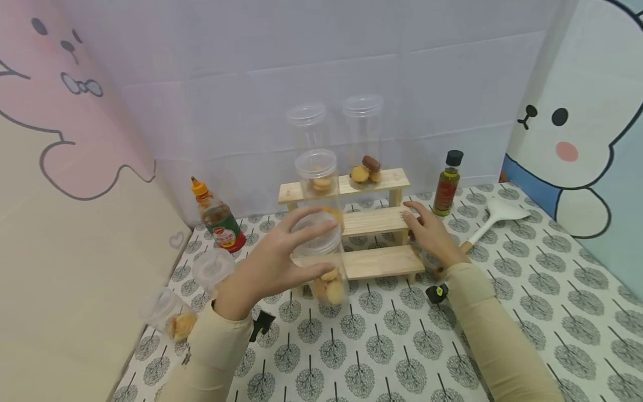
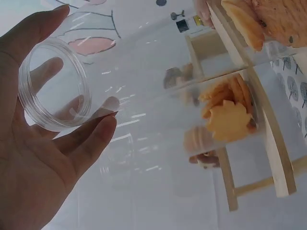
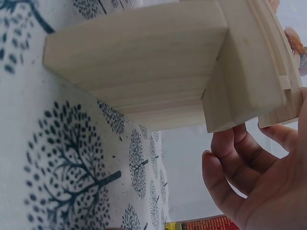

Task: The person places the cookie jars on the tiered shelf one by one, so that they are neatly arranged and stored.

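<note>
My left hand (image 1: 283,254) curves around the lidded top of a clear jar (image 1: 321,248) with cookies (image 1: 332,287) in its bottom. In the left wrist view, its thumb and fingers spread on either side of the lid (image 2: 55,86), a gap beside the thumb. Whether this jar rests on the lowest step or before it, I cannot tell. My right hand (image 1: 429,231) holds the right end of the wooden step stand (image 1: 377,222); in the right wrist view, fingertips meet the wood's underside. One cookie jar (image 1: 316,162) stands on the middle step, two more (image 1: 306,117) (image 1: 364,109) on top.
At left, a sauce bottle (image 1: 218,218) stands behind a clear round lidded container (image 1: 213,268) and a tilted cookie jar (image 1: 171,312). An oil bottle (image 1: 447,184) and a white turner (image 1: 502,212) with wooden handle are at right. The tree-print cloth (image 1: 372,346) covers the table.
</note>
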A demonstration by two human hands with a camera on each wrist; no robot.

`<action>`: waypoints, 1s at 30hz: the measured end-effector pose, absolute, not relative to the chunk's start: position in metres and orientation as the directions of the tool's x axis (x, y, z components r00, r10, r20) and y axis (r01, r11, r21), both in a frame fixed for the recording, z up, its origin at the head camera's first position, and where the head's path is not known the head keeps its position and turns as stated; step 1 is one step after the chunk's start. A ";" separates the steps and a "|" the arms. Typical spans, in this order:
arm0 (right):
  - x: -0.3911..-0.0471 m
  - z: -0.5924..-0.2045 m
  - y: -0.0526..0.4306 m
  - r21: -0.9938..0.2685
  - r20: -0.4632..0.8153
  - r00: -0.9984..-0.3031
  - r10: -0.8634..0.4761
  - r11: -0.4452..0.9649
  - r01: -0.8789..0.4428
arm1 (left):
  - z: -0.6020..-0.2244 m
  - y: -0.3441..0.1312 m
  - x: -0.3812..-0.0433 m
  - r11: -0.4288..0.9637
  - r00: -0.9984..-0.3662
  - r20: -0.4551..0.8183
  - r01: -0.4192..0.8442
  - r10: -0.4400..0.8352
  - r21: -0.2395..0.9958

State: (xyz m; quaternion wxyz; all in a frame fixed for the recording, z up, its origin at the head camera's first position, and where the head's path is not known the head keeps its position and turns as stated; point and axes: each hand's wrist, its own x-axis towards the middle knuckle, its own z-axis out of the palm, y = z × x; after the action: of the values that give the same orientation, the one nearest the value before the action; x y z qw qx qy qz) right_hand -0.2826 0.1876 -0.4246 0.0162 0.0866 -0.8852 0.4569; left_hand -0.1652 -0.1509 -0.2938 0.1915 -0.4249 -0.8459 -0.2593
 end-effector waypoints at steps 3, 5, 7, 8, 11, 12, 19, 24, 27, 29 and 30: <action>-0.283 -0.424 0.188 -0.808 0.108 -0.983 -0.147 0.563 -0.174 | -0.287 -0.136 -0.174 0.490 -0.543 0.545 0.833 0.639 0.256; -0.284 -0.424 0.188 -0.809 0.110 -0.982 -0.150 0.560 -0.177 | -0.282 -0.126 -0.180 0.475 -0.525 0.544 0.845 0.654 0.245; -0.285 -0.423 0.187 -0.814 0.114 -0.982 -0.152 0.553 -0.180 | -0.275 -0.116 -0.187 0.462 -0.512 0.547 0.854 0.662 0.240; -0.285 -0.423 0.187 -0.815 0.116 -0.981 -0.154 0.549 -0.183 | -0.272 -0.111 -0.190 0.457 -0.509 0.550 0.856 0.662 0.241; -0.287 -0.423 0.186 -0.819 0.116 -0.981 -0.159 0.543 -0.185 | -0.263 -0.098 -0.199 0.470 -0.518 0.550 0.849 0.655 0.241; -0.288 -0.423 0.185 -0.819 0.114 -0.981 -0.158 0.543 -0.183 | -0.260 -0.094 -0.201 0.481 -0.530 0.544 0.842 0.651 0.244; -0.291 -0.422 0.187 -0.804 0.112 -0.981 -0.158 0.566 -0.183 | -0.246 -0.069 -0.217 0.527 -0.574 0.498 0.812 0.650 0.250; -0.289 -0.423 0.188 -0.817 0.110 -0.979 -0.171 0.545 -0.187 | -0.245 -0.056 -0.227 0.554 -0.569 0.510 0.808 0.645 0.200; -0.287 -0.424 0.188 -0.828 0.106 -0.980 -0.169 0.530 -0.182 | -0.247 -0.051 -0.233 0.583 -0.593 0.515 0.786 0.619 0.204; -0.286 -0.425 0.188 -0.832 0.111 -0.981 -0.160 0.525 -0.179 | -0.249 -0.047 -0.236 0.611 -0.628 0.509 0.758 0.588 0.229; -0.285 -0.425 0.188 -0.831 0.113 -0.982 -0.154 0.527 -0.179 | -0.250 -0.045 -0.237 0.625 -0.647 0.504 0.742 0.572 0.244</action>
State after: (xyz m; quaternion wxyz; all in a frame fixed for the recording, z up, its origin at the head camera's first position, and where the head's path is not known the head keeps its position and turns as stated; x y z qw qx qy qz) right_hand -0.2855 0.1883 -0.4247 0.0130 0.0951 -0.8738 0.4767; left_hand -0.2375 -0.0448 -0.2503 0.1927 -0.3730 -0.8805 -0.2203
